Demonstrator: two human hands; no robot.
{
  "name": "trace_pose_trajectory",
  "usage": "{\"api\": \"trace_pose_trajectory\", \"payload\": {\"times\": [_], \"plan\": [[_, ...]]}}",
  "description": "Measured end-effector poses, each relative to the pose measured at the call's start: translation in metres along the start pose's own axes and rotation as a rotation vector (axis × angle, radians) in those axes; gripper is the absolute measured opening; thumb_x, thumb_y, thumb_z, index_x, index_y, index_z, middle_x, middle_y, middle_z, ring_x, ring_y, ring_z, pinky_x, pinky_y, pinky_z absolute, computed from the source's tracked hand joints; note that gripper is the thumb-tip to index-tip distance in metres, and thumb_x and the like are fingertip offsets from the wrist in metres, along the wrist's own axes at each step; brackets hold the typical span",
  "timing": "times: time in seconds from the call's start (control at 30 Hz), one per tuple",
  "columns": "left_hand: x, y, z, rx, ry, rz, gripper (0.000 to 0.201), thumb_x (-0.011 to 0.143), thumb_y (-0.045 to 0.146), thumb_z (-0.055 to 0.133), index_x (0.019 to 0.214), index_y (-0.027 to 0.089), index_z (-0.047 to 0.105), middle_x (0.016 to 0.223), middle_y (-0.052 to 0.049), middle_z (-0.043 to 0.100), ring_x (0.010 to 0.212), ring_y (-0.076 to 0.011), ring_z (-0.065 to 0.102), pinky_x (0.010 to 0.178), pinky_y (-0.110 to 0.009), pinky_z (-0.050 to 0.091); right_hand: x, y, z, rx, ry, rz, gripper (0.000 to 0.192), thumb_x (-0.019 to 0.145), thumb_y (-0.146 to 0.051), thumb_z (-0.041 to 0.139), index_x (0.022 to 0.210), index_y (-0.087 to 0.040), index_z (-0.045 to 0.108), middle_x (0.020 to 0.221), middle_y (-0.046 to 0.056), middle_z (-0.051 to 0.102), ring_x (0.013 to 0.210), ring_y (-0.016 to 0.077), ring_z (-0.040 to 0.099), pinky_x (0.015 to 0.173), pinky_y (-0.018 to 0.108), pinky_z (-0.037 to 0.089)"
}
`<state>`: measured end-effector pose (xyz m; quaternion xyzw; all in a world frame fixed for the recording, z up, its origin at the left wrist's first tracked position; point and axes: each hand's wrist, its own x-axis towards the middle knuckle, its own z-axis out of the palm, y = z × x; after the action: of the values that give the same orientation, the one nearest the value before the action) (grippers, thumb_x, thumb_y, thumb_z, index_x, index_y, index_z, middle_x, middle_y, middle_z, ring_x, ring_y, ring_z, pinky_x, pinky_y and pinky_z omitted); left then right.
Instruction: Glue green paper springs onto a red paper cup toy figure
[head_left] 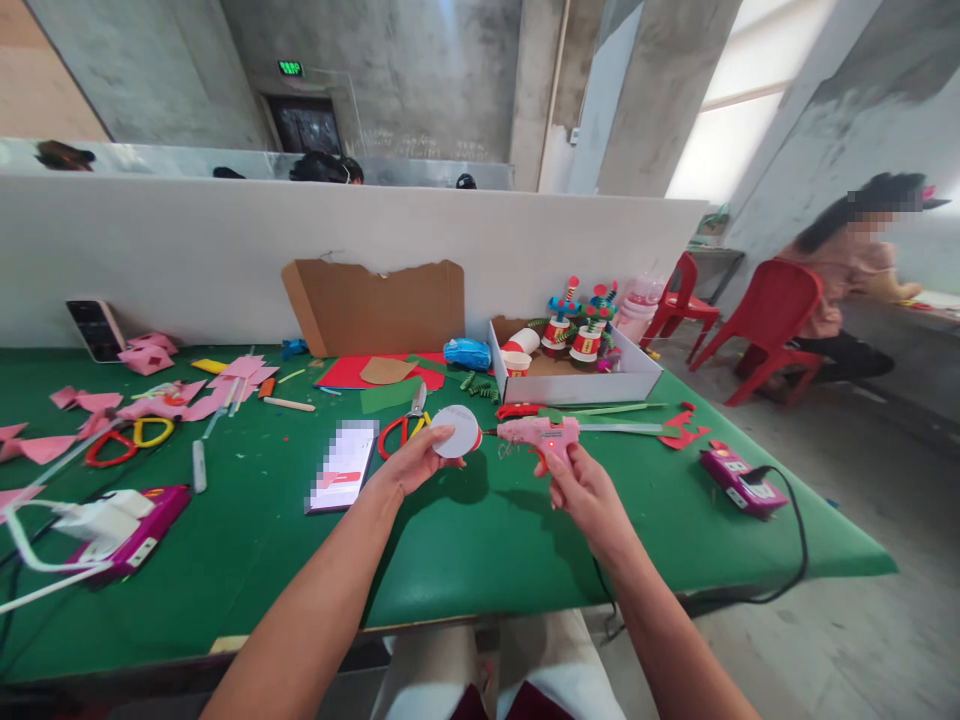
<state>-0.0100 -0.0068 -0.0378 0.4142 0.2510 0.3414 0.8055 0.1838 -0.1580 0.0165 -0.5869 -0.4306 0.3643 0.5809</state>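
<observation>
Frame centre: left hand (411,462) grips one paper cup (457,432) (body hidden behind base); right hand (586,492) grasps one glue gun (541,437); two scissors on bench (480,530).

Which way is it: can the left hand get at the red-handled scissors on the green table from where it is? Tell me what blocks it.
Probably yes. The red-handled scissors lie on the table just beside the left hand, with nothing between them. But that hand grips a paper cup, so its fingers are occupied.

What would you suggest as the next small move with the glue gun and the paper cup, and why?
Probably bring the nozzle of the pink glue gun up to the paper cup: the right hand aims it leftward at the cup held by the left hand, with a small gap remaining.
</observation>
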Motion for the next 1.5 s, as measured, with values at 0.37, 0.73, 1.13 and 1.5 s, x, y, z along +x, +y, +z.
{"api": "trace_pose_trajectory", "payload": {"times": [0.37,0.73,1.13,1.5], "plan": [[0.000,0.000,0.000,-0.070,0.011,-0.055,0.032,0.077,0.024,0.071,0.105,0.012,0.063,0.090,-0.010,0.072,0.068,-0.0189,0.066,0.059,-0.033,0.058,0.002,0.001,0.005,-0.005,-0.003,0.000,0.050,0.068,-0.067,0.062,0.081,-0.019,0.053,0.070,0.000,0.064,0.038,0.0053,0.040,0.038,0.022,0.038],[-0.002,0.001,0.008,-0.126,0.068,-0.104,0.028,0.081,0.027,0.065,0.104,0.011,0.062,0.083,-0.012,0.071,0.064,-0.0208,0.066,0.059,-0.034,0.056,-0.009,0.006,0.013,-0.227,0.038,-0.187,0.037,0.085,-0.055,0.049,0.082,-0.019,0.057,0.065,0.001,0.062,0.041,0.0094,0.046,0.041,0.023,0.040],[0.000,0.005,0.010,-0.235,0.168,-0.224,0.034,0.089,0.041,0.049,0.098,0.010,0.060,0.074,-0.013,0.068,0.060,-0.0217,0.063,0.060,-0.036,0.053,-0.013,0.022,0.029,-0.379,0.167,-0.333,0.028,0.086,-0.039,0.055,0.102,-0.017,0.059,0.069,0.002,0.067,0.051,0.0156,0.058,0.052,0.027,0.049],[0.000,0.006,0.005,-0.263,-0.001,-0.273,0.035,0.085,0.044,0.056,0.090,0.010,0.063,0.073,-0.013,0.069,0.062,-0.0205,0.063,0.065,-0.033,0.051,-0.011,0.029,0.032,-0.497,0.103,-0.450,0.029,0.089,-0.035,0.049,0.107,-0.017,0.061,0.088,0.011,0.073,0.080,0.0257,0.070,0.072,0.035,0.056]]}}
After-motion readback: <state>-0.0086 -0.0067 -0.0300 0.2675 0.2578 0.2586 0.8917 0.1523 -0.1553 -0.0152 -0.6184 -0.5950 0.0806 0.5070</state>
